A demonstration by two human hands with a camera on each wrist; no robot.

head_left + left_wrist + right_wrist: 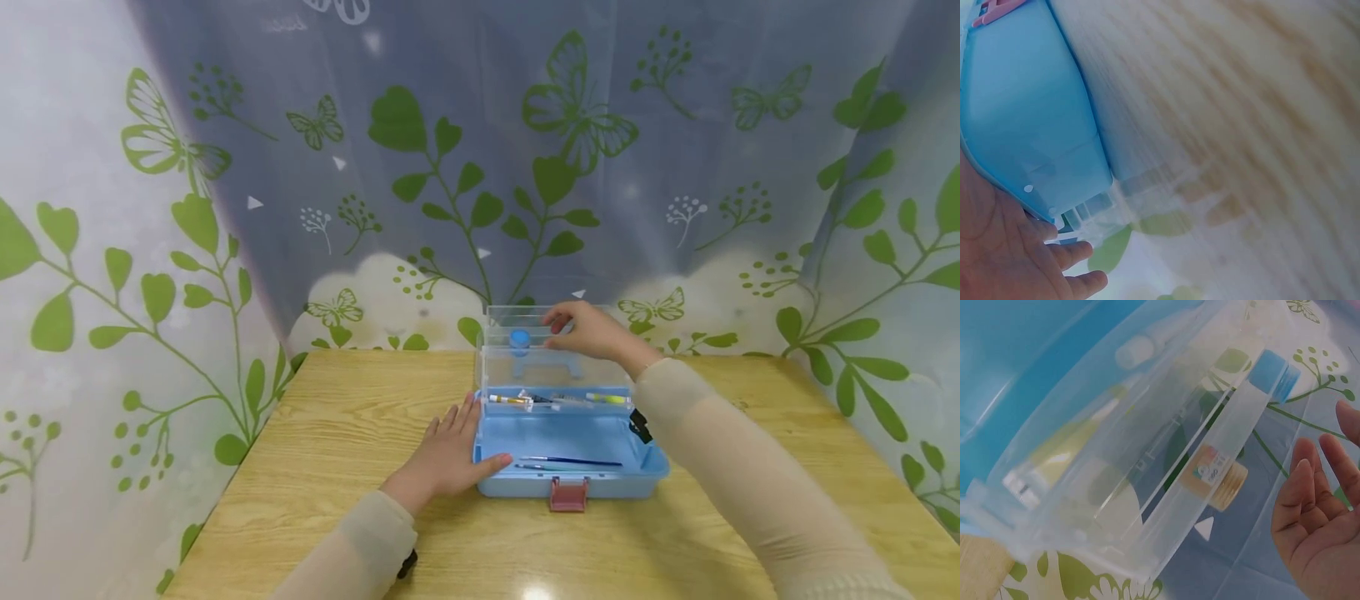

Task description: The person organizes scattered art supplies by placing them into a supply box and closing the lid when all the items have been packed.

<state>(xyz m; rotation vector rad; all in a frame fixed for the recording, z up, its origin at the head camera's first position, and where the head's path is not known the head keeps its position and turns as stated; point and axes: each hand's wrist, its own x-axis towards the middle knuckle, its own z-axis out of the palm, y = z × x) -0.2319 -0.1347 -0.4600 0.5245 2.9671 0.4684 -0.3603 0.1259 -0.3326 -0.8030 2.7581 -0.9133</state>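
Observation:
A light blue storage box (510,429) stands open on the table, its clear trays (555,364) raised at the back. My left hand (447,450) rests against the box's left side, fingers straight and thumb over the front rim. Above the top tray hovers my right hand (588,331), fingers loosely bent and holding nothing. Close by it in the right wrist view, that tray holds a jar with a tan lid (1232,485) and a blue-lidded jar (1275,375). Paint tubes (607,399) lie lower down, and two thin brushes (577,460) lie in the box's bottom.
A pink latch (568,495) hangs from the box's front. The wooden table (360,433) extends to both sides. Behind it hangs a curtain (450,250) printed with leaves and butterflies, close to the raised trays.

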